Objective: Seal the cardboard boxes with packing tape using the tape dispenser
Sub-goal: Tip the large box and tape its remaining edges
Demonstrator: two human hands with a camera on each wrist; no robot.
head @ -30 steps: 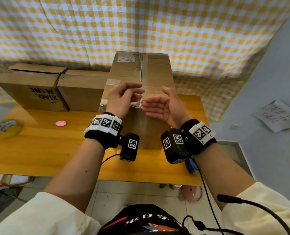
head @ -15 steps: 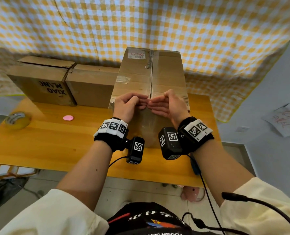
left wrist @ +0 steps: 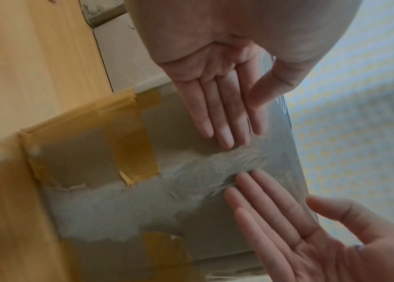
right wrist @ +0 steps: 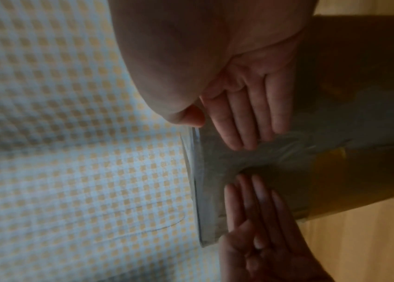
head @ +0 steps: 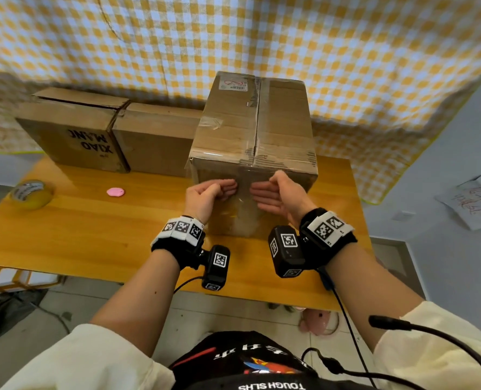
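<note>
A tall cardboard box (head: 281,128) stands upright on the wooden table (head: 93,235), its top seam running away from me. A wrinkled strip of clear tape (left wrist: 217,167) comes over the top front edge and down the front face. My left hand (head: 219,191) and right hand (head: 264,195) lie flat on that face, fingertips nearly meeting on either side of the strip. In the left wrist view my left hand (left wrist: 220,110) and right hand (left wrist: 270,209) press with straight fingers. The right wrist view shows the right hand (right wrist: 246,118) and left hand (right wrist: 256,206) the same way. Neither hand holds anything.
Two lower cardboard boxes (head: 73,130) (head: 155,136) sit at the back left against a checked cloth (head: 346,52). A yellowish tape roll (head: 31,192) and a small pink object (head: 115,191) lie on the table's left side. Old brown tape patches (left wrist: 128,145) cling to the box's front face.
Both hands went from holding the tape above the box top, to the top front edge, then down onto the front face. They now press flat.
</note>
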